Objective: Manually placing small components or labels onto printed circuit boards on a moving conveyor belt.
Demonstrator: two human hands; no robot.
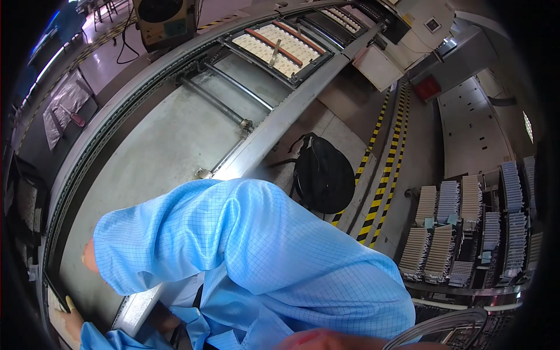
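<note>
Blue checked sleeves (315, 251) cover part of the conveyor (146, 134), its long axis curving from lower left to upper right, the left hand (71, 324) near its lower-left end, the right hand (88, 256) mostly sleeve-hidden, neither's grip possible to tell.

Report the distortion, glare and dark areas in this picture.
In the head view, the long grey metal conveyor rail bows with fisheye distortion; the head view's shiny cylindrical steel rod carries a bright highlight; black vignetting fills the head view's corners.
</note>
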